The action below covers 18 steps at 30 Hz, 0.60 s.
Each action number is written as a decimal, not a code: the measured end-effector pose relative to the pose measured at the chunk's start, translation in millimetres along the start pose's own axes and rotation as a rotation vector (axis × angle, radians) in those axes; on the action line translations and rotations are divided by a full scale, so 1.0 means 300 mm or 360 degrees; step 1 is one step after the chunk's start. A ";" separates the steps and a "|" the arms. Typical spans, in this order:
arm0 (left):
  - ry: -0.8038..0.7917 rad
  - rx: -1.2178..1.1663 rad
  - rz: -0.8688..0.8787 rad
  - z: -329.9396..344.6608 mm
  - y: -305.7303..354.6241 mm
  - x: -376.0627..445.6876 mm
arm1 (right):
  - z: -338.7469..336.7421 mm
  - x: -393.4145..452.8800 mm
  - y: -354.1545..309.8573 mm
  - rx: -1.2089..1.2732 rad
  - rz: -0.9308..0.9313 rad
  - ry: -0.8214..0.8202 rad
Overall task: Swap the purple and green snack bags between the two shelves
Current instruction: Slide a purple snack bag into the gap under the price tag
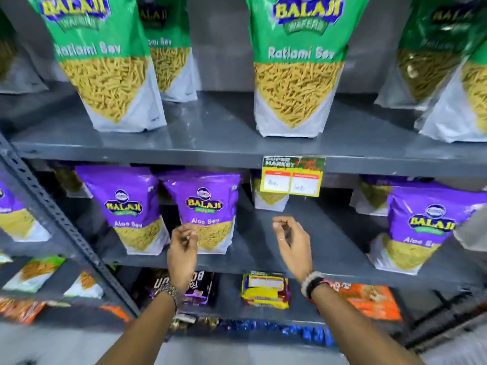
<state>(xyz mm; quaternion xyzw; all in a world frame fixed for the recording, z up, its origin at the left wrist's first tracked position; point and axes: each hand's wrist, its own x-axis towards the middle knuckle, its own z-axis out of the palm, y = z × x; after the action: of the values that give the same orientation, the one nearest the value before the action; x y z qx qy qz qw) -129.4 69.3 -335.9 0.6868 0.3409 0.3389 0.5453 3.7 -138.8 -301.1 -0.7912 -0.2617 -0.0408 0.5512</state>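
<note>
Green Ratlami Sev bags stand on the upper shelf [210, 143]; one is at the left [105, 75], another at the centre [297, 75]. Purple Aloo Sev bags stand on the lower shelf [329, 248], among them one at centre-left [208, 204], one further left [126, 204] and one at the right [427, 222]. My left hand [183, 248] hovers at the lower front of the centre-left purple bag, fingers loosely curled, holding nothing. To the right, over a bare stretch of the lower shelf, my right hand [292, 241] is also empty, its fingers curled.
A yellow price tag [293, 176] hangs from the upper shelf's front edge. A perforated steel upright [52, 212] runs diagonally at the left. Below are a yellow pack [266, 291], dark packets [200, 288] and orange packs [369, 301]. More green bags stand at the far right [432, 48].
</note>
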 end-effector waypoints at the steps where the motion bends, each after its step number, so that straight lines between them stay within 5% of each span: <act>1: 0.0018 0.0012 -0.0028 -0.009 -0.014 0.017 | 0.042 0.012 0.025 -0.0003 0.0057 -0.0084; 8: -0.0376 0.0505 -0.0281 -0.042 -0.101 0.207 | 0.318 0.114 0.092 -0.0059 0.0460 -0.0590; 18: -0.0543 0.0574 -0.0264 -0.048 -0.152 0.298 | 0.477 0.129 0.159 0.0341 0.0686 -0.0655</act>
<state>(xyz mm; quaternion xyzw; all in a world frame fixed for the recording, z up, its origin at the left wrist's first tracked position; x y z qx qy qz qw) -98.0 159.5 -369.8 0.7898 0.3540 0.1059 0.4895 26.9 -8.9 -383.6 -0.7576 -0.1968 0.2656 0.5628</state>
